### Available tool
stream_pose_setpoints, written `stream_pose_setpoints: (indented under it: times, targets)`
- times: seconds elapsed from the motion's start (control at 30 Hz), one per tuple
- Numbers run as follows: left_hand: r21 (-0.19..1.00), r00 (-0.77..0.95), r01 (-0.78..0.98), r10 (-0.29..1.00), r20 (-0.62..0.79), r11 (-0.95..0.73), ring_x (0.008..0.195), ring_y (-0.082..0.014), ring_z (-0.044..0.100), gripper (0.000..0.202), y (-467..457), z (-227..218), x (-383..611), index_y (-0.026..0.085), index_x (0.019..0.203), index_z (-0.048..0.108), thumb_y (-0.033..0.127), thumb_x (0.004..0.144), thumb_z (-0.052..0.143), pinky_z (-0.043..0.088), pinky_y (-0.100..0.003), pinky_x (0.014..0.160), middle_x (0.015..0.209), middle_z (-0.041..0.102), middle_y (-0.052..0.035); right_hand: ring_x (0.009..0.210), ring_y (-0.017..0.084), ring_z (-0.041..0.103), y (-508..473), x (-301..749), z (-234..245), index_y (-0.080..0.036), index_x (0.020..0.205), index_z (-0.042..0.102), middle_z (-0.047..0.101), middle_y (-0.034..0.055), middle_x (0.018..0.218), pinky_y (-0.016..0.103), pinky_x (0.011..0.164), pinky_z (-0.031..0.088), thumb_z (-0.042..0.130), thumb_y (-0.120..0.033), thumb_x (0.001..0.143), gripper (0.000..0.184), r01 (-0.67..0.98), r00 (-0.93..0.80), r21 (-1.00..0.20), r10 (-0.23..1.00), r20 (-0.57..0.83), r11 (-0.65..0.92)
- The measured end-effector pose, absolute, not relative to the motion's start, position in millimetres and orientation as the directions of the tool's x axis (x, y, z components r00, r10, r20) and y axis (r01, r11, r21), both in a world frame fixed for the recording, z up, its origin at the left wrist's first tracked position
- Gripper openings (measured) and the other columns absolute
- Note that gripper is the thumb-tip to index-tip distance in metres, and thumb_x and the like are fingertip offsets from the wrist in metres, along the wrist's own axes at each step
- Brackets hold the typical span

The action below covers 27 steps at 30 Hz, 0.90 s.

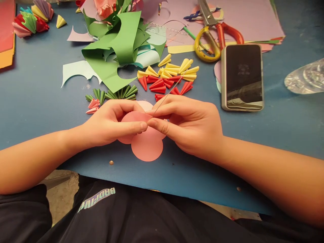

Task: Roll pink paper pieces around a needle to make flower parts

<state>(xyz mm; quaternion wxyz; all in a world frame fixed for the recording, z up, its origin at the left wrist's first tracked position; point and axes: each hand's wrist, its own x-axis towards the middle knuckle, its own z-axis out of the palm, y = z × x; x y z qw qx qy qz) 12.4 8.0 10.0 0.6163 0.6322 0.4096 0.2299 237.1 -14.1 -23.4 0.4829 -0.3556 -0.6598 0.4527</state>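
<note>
My left hand [111, 121] is closed, with thumb and fingers pinching a folded pink paper circle [135, 117]. My right hand [189, 123] meets it at the circle's edge, thumb and forefinger pressed together on a thin wire [165, 96]. That wire slants up and right from the fingertips; whether it passes through the paper is hidden. Beneath both hands lie more pink paper circles [147, 148], overlapping on the table. Just beyond the hands are small rolled paper cones: dark green [124, 92], red [158, 84], yellow [172, 70] and pink [93, 105].
Green paper offcuts [126, 37] are heaped at the back, beside a white scrap [78, 71]. Scissors [209, 28] lie on stacked paper sheets [248, 20]. A phone [243, 77] and a clear plastic object [306, 77] are at right. A multicoloured cone cluster [31, 22] sits at back left.
</note>
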Motion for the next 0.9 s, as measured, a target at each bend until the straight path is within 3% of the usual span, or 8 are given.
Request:
stream_pose_setpoints:
  times: [0.2,0.33,0.63,0.9]
  targets:
    - [0.966,0.570,0.234,0.789,-0.231,0.113,0.068,-0.0150,0.068,0.024,8.5,11.2,12.4,0.018,0.083,0.074,0.036,0.083,0.090,0.053,-0.025,0.058,0.079,0.077,-0.0027,0.080,0.023,0.072,-14.9,236.7,-22.2,-0.029,0.080,0.082,0.079,0.0044,0.086,0.043,0.079,0.062,0.090,-0.042,0.088,0.017,0.012,-0.302,-0.940,0.897,0.321,0.341]
    - [0.965,0.553,0.234,0.799,-0.236,0.123,0.064,-0.0138,0.064,0.021,8.3,12.3,13.6,0.018,0.081,0.072,0.032,0.084,0.087,0.050,-0.024,0.053,0.074,0.071,-0.0018,0.081,0.021,0.071,-14.8,236.6,-22.8,-0.029,0.081,0.082,0.079,0.0037,0.087,0.041,0.079,0.061,0.090,-0.035,0.088,0.012,-0.008,-0.300,-0.934,0.891,0.342,0.356]
    - [0.946,0.559,0.325,0.807,-0.193,0.001,0.066,-0.0145,0.064,0.022,10.3,13.9,12.4,0.017,0.080,0.073,0.034,0.083,0.086,0.051,-0.024,0.056,0.074,0.070,-0.0025,0.080,0.020,0.072,-13.4,238.7,-22.7,-0.029,0.082,0.085,0.080,0.0037,0.086,0.038,0.075,0.061,0.089,-0.030,0.088,0.008,-0.038,-0.340,-0.944,0.884,0.321,0.328]
    - [0.947,0.536,0.300,0.842,-0.066,-0.116,0.067,-0.0128,0.061,0.010,6.0,11.9,17.6,0.017,0.080,0.074,0.024,0.083,0.080,0.048,-0.023,0.056,0.076,0.069,-0.0024,0.077,0.017,0.071,-12.7,237.0,-24.6,-0.026,0.081,0.084,0.079,0.0023,0.083,0.034,0.070,0.057,0.088,-0.019,0.087,0.010,-0.075,-0.307,-0.935,0.884,0.352,0.346]
